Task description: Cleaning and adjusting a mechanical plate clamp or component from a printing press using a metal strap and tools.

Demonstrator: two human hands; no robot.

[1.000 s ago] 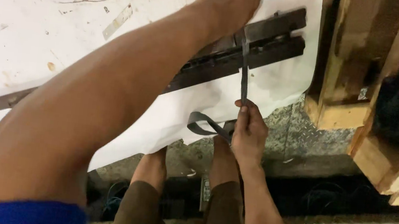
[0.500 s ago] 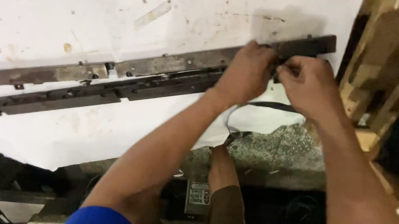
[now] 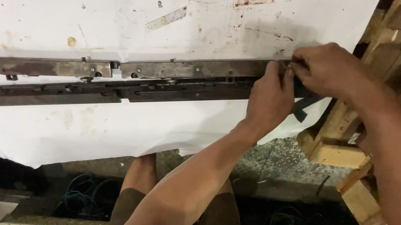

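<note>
Both hands, left (image 3: 270, 93) & right (image 3: 328, 69), pinch dark strap (image 3: 307, 105) at right end of metal bars (image 3: 184, 75); bars run left-right.

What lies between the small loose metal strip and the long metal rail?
Head view: only bare, stained white sheet lies between the loose strip and the rail.

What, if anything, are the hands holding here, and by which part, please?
Both hands, left hand and right hand, grip the right end of the long metal bars; exact hold hidden.
</note>
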